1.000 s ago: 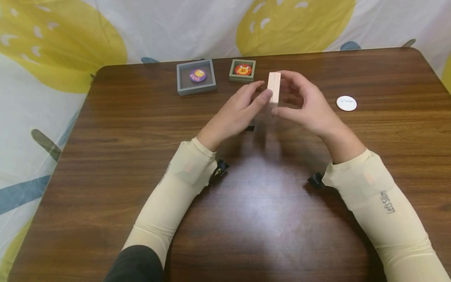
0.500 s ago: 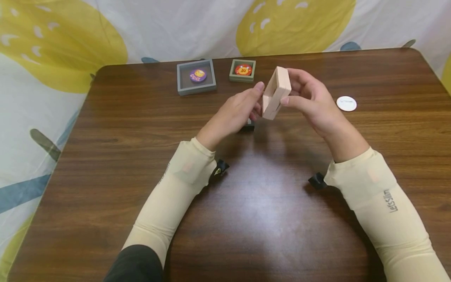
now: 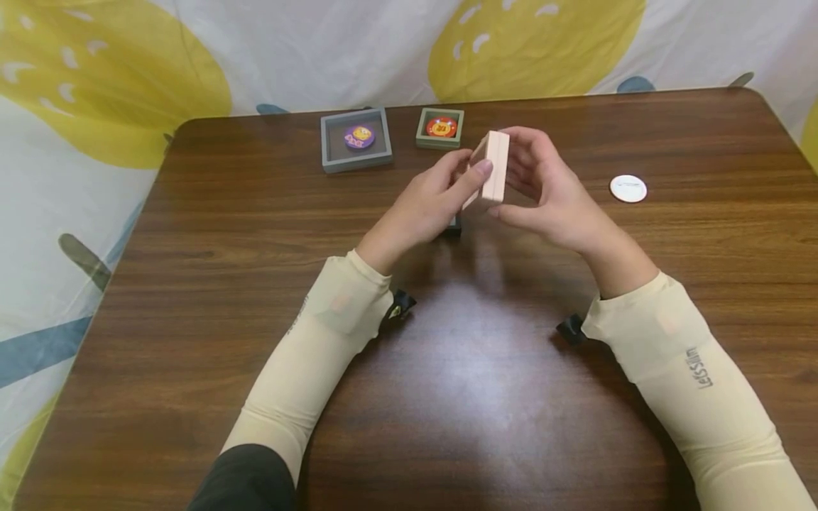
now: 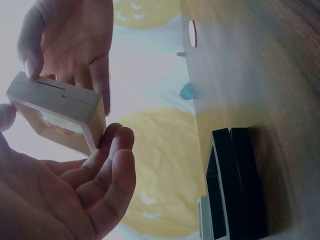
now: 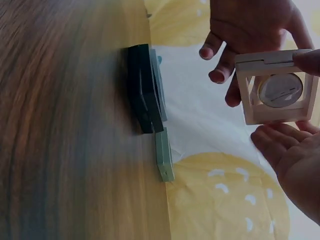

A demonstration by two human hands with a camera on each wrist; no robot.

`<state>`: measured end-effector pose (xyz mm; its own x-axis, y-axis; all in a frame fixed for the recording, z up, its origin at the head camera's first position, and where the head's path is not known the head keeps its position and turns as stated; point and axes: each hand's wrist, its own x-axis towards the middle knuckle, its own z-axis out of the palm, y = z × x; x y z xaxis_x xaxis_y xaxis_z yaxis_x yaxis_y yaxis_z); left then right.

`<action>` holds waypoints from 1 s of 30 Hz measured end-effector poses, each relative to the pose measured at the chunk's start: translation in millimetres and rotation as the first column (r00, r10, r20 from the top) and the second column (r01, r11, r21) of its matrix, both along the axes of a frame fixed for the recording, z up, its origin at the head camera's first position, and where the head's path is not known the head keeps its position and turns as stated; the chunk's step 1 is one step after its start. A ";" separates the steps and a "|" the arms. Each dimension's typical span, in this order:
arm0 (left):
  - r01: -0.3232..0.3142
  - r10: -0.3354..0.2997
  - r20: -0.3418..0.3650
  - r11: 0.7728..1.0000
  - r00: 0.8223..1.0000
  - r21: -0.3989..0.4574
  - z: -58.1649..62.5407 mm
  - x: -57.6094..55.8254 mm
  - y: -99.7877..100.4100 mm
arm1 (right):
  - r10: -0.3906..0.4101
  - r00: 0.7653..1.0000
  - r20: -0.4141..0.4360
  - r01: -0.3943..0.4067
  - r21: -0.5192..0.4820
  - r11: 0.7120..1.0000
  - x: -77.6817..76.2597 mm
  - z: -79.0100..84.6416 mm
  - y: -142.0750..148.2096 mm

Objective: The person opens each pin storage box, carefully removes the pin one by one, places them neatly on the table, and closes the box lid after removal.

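A pale wooden floating display frame point(image 3: 495, 169) is held up over the table between both hands, standing on edge. My left hand point(image 3: 418, 202) grips its left side, thumb on the near edge. From the right, my right hand point(image 3: 559, 195) holds it with the thumb at the lower near corner and fingers behind. In the right wrist view a round pin-back badge point(image 5: 281, 90) sits inside the frame, its pin side showing. Beneath my left hand a black display frame point(image 4: 235, 185) lies on the table, mostly hidden in the head view.
At the back of the table point(image 3: 255, 298) lie a grey frame point(image 3: 356, 165) with a purple badge point(image 3: 359, 137) and a small green frame point(image 3: 438, 143) with a red badge point(image 3: 441, 127). A white badge point(image 3: 628, 189) lies pin side up at the right. A patterned cloth point(image 3: 332, 50) hangs behind.
The wooden frame swung open-face left and rightward at half a second ago, then came back edge-on. My left thumb now lies on its edge again; my right hand shifted slightly left.
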<state>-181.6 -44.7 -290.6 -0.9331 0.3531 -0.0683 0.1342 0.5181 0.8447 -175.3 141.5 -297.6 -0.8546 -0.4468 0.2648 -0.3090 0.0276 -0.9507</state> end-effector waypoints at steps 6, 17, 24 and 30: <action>-0.007 0.007 -0.013 1.000 1.000 0.019 -3.1 -0.8 -1.4 | -0.002 0.999 -0.055 0.008 0.099 0.995 -0.8 -2.3 -1.1; 0.106 -0.092 -0.077 0.975 0.993 0.193 -0.5 -2.3 -1.5 | 0.081 0.991 -0.109 -0.053 0.241 0.969 -3.5 -5.5 1.6; 0.123 -0.103 -0.104 0.968 0.989 0.217 1.1 -2.9 -3.4 | 0.053 0.992 -0.111 -0.019 0.288 0.958 -3.9 -7.3 2.4; 0.085 -0.061 -0.121 0.976 0.991 0.199 0.0 -3.2 -4.6 | 0.070 0.995 -0.067 -0.049 0.276 0.960 -5.4 -7.4 1.4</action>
